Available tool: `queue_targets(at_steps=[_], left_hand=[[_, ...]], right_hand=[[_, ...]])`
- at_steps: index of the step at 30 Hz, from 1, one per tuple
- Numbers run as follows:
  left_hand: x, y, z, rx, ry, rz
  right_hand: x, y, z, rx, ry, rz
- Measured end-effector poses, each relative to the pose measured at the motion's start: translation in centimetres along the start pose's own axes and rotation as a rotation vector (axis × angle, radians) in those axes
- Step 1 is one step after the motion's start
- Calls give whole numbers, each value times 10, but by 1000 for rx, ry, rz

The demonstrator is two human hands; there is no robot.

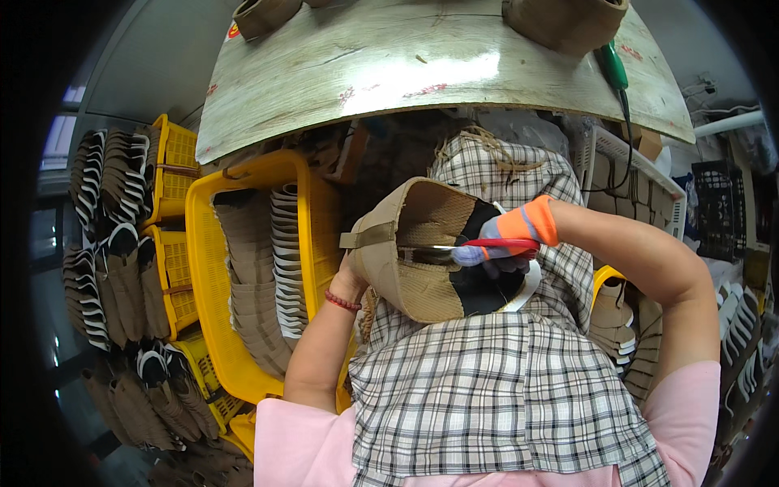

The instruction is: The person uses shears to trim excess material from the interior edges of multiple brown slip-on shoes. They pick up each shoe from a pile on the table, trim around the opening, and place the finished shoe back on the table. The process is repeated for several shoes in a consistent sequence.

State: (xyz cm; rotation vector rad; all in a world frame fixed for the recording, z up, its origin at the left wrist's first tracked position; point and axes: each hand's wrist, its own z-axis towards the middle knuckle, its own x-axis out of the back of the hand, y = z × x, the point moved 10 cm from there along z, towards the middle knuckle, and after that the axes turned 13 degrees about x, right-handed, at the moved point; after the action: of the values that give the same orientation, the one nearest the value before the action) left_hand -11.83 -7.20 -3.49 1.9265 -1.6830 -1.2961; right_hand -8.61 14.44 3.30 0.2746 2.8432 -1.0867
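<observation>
A tan fabric piece, apparently a shoe upper [377, 262], is held over my lap, its wide opening turned to the right. It has a webbing strip across one side, mesh lining inside and a black section with a white edge. My left hand [349, 277] grips its left side from outside; the fingers are mostly hidden behind it. My right hand [496, 243], in an orange and grey knit glove, holds red-handled scissors [505, 243]. The metal blades reach into the opening, against the lining. Whether they are parted is hard to tell.
A wood-patterned table [292, 91] lies ahead, bearing tan pieces [563, 24] and a green-handled corded tool [613, 67]. A yellow crate [243, 371] of stacked uppers stands left, with more yellow crates [176, 280] beyond. A white crate [645, 158] stands right. Loose threads lie on the plaid apron [487, 389].
</observation>
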Motion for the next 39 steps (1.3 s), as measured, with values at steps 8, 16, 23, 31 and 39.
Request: queue_targets(at_steps=[8,16,23,31,39], left_hand=[[-12,11,5,-86,-154,232],[-7,4,8,65,-90,-33],[7,-2,-9,276,-138,-290],[-2,15,-28,176,-23,-46],[-7,12,-25,253,-113,-133]], right_hand=[[4,-12,2,13,101,-30],[11,-26,5,199,326,-350],[7,-29,-32,20,386,-335],[6,-23,-6,101,233,-380],[9,-16,-13,-34,254,-77]])
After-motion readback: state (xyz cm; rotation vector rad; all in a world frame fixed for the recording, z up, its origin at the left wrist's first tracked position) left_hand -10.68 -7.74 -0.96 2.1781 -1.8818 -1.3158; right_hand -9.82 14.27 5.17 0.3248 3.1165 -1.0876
